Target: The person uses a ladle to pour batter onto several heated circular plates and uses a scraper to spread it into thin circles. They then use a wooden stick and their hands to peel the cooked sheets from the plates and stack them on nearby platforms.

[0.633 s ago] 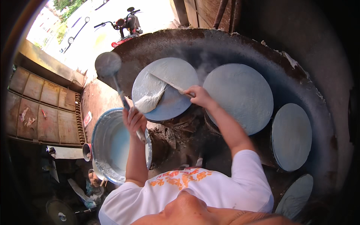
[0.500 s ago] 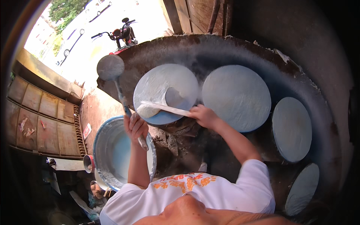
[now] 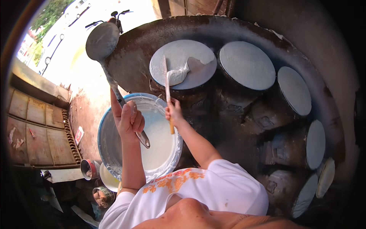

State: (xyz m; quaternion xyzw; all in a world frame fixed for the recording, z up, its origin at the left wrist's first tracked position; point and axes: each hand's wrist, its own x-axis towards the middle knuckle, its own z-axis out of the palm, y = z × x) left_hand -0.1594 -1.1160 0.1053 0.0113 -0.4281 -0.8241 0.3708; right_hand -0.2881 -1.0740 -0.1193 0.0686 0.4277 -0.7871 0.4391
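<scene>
Left grip (image 3: 131, 119): wrapped around ladle (image 3: 102, 42), held over tub's left side.
Right grip (image 3: 174, 110): clasping scraper (image 3: 167, 82), laid against folded batter (image 3: 177, 76) toward griddle's (image 3: 201, 73) near edge.
Tub (image 3: 108, 129): holding pale liquid (image 3: 162, 141), smeared whitish inside.

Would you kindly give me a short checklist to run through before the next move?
1. Ladle held in the left hand: ok.
2. Spatula gripped in the right hand: ok.
3. Pale paste lying flat beside the spatula: not ok, it is bunched there.
4. Leftmost griddle fully coated: not ok, a bare patch shows.
5. Whitish liquid available in the tub: ok.
6. Griddle heat: cannot tell.
</scene>
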